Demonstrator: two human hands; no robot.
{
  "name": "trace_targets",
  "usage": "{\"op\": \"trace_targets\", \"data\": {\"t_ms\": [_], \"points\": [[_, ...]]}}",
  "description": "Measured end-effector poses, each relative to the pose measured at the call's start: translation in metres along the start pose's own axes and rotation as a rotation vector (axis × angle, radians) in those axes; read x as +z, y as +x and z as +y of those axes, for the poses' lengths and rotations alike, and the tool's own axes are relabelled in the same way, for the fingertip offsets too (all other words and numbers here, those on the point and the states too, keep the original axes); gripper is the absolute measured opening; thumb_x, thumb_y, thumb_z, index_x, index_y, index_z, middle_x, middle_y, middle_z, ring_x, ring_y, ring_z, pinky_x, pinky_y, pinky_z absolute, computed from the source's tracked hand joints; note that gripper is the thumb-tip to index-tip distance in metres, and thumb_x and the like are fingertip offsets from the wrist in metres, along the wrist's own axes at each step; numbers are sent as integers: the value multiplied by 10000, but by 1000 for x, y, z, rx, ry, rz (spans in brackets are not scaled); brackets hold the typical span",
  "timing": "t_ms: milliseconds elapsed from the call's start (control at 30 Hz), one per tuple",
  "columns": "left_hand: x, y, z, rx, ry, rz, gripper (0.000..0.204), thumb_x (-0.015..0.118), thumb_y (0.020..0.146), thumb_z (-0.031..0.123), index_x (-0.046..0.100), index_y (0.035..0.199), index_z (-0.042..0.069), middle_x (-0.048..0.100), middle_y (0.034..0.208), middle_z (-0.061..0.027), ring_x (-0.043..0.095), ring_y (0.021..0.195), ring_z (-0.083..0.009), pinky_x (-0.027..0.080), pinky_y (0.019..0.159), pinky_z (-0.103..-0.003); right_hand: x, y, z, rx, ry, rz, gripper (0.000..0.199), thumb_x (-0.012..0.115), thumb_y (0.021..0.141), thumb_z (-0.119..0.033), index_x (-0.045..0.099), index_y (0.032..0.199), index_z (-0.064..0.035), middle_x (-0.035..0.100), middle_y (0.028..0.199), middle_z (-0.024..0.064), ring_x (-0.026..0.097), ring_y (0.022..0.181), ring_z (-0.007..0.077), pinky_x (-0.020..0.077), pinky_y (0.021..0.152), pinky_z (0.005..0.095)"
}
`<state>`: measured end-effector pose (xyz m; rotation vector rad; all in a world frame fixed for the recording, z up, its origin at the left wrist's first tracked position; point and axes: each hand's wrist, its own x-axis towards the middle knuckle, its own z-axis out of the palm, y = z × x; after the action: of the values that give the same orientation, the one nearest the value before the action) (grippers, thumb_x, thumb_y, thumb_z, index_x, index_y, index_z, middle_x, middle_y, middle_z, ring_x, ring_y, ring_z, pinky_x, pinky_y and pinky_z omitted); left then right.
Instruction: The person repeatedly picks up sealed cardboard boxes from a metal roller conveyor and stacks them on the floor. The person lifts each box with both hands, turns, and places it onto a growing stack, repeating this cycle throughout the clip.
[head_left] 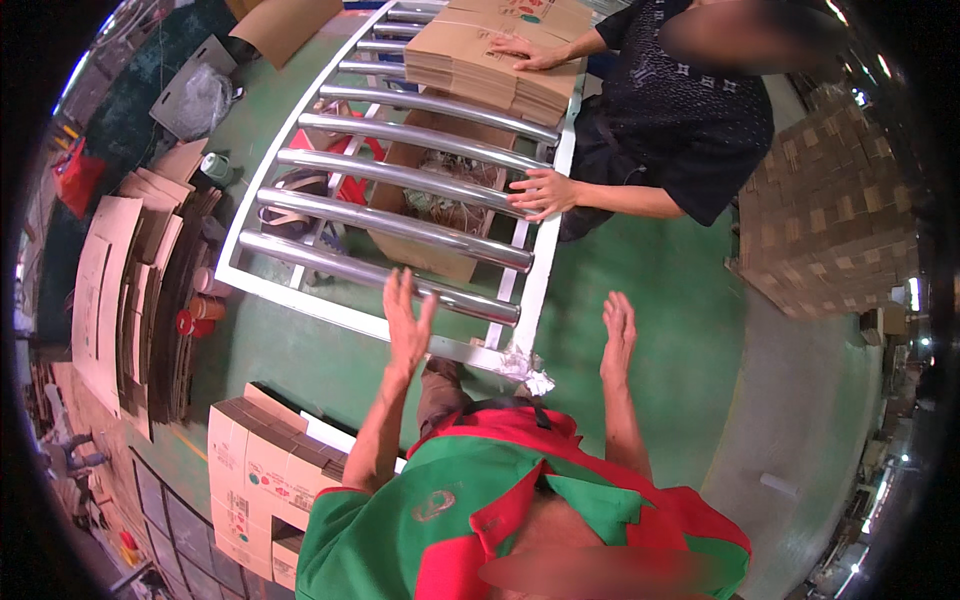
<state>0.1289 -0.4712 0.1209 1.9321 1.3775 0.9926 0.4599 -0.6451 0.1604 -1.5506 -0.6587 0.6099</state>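
Note:
My left hand (408, 320) is raised at the near end of a roller conveyor (405, 223), its fingers stretched out and holding nothing. It overlaps the nearest steel roller (355, 272); whether it touches is unclear. Off the conveyor's right side, my right hand (619, 335) hangs over the green floor with straight fingers and nothing in it. At the far end lies a stack of flat cardboard (455, 70). A co-worker in a black shirt rests one hand (530, 52) on that stack and holds the other hand (545, 193) at the conveyor's right rail.
Under the rollers stands an open cardboard box (420, 245) with scraps inside. Folded cartons (240, 480) are piled beside me at lower left. Cardboard sheets (120, 290) lean at the left, near a green-lidded container (216, 167). A tall stack of cardboard (830, 200) stands at right.

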Motion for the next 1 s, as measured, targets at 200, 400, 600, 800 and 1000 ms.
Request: {"op": "trace_targets", "data": {"t_ms": [200,400,600,800,1000], "points": [[-77,146,-50,-98,-379,70,648,436,1030,420,360,1478,-42,337,1551,-219,305,1447,-323,212,1190,-380,82,36,-61,-115,54,-34,604,375,1066,-412,354,1450,54,416,1482,204,408,1383,329,301,1173,426],[-128,270,-87,-230,-657,-126,793,272,1017,605,176,1562,37,246,1588,-224,221,1486,-304,129,1218,-412,139,60,-47,-17,203,-123,705,297,1053,-526,319,1473,39,351,1532,196,312,1443,313,213,1204,419],[-126,293,-113,-517,-545,-563,770,442,958,654,454,1444,57,549,1365,-107,572,1155,-198,453,986,-351,181,49,-3,329,576,-167,728,305,1021,-611,393,1467,-42,490,1431,82,465,1300,195,357,1095,385],[-135,217,-106,-627,-1023,-613,735,448,976,605,444,1439,35,591,1317,-159,606,1173,-216,511,983,-356,165,19,-10,522,738,-199,717,359,1001,-624,446,1423,-51,577,1322,91,559,1198,234,444,1026,390],[-157,174,-83,-680,-999,-555,722,458,977,582,465,1405,1,620,1251,-177,645,1087,-232,548,911,-342,152,2,-29,660,639,-196,635,391,1025,-527,423,1440,-47,542,1372,99,531,1243,239,431,1045,394]]}}
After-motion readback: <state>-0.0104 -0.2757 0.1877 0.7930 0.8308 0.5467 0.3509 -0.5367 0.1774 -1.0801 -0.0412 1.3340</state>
